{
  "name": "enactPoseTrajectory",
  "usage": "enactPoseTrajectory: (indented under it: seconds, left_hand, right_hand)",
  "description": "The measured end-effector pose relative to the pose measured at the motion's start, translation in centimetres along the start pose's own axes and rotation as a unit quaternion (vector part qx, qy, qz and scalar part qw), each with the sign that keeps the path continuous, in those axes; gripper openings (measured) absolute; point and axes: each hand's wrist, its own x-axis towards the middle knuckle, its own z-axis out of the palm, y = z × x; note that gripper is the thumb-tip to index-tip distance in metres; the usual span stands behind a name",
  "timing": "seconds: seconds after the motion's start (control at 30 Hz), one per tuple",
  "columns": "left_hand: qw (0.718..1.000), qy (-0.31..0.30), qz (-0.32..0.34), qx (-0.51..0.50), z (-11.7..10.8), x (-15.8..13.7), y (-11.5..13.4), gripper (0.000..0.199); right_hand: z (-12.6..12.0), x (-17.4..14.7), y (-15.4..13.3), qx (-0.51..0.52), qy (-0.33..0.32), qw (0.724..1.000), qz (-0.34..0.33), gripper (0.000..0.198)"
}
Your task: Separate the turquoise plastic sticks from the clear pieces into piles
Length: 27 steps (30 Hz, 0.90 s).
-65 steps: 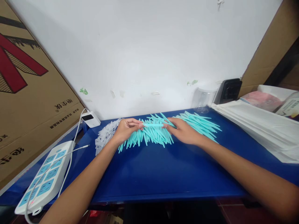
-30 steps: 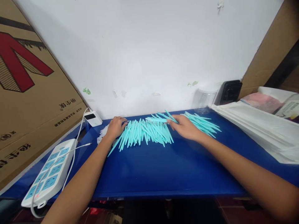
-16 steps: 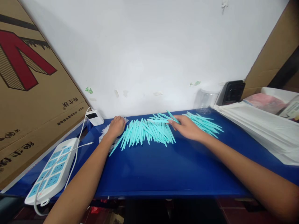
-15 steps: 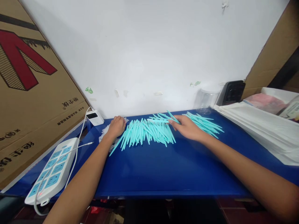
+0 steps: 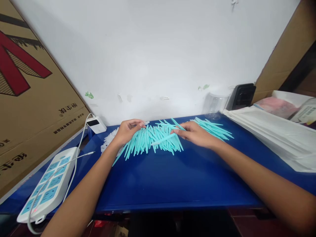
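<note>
My left hand point(image 5: 128, 131) is raised over the left end of a pile of slim turquoise plastic sticks point(image 5: 145, 140), thumb and fingers pinched on a small translucent plastic piece point(image 5: 146, 123). Beneath and beside its wrist lies a heap of similar translucent pieces point(image 5: 107, 141), partly hidden by the hand. My right hand point(image 5: 194, 132) is closed on turquoise sticks at the pile's right end. One held stick point(image 5: 163, 139) points down to the left; another point(image 5: 177, 124) tilts up. Behind the right hand a second group of turquoise sticks point(image 5: 214, 128) is spread on the table.
The blue table point(image 5: 172, 184) meets a white wall. A power strip point(image 5: 46, 187) with cables and a small white device point(image 5: 96, 125) are at left, beside a large cardboard box point(image 5: 32, 98). At right are a clear jar point(image 5: 216, 105), a black object point(image 5: 243, 96) and stacked white bags point(image 5: 271, 138).
My left hand has lifted from the translucent heap and moved right, now with a piece in its fingers. The stick in my right hand has swung to point down-left. The view has shifted slightly.
</note>
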Motion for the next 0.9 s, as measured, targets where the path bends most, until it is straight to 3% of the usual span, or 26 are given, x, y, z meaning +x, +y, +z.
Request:
enactPoseTrajectory:
  seconds: [0.2,0.6,0.9]
  left_hand:
    - [0.997,-0.057,0.006,-0.041,1.4,-0.7,0.8,0.042]
    - [0.994,-0.092,-0.002,-0.062,2.3,-0.8,0.4,0.041]
    - [0.99,-0.129,0.021,-0.052,4.2,-2.5,2.3,0.033]
  right_hand:
    - [0.2,0.0,0.3,0.021,-0.04,0.999,0.003,0.04]
    - [0.6,-0.2,-0.1,0.019,-0.061,0.998,0.005,0.047]
    - [1.2,-0.5,-0.3,0.017,-0.12,0.993,-0.016,0.048]
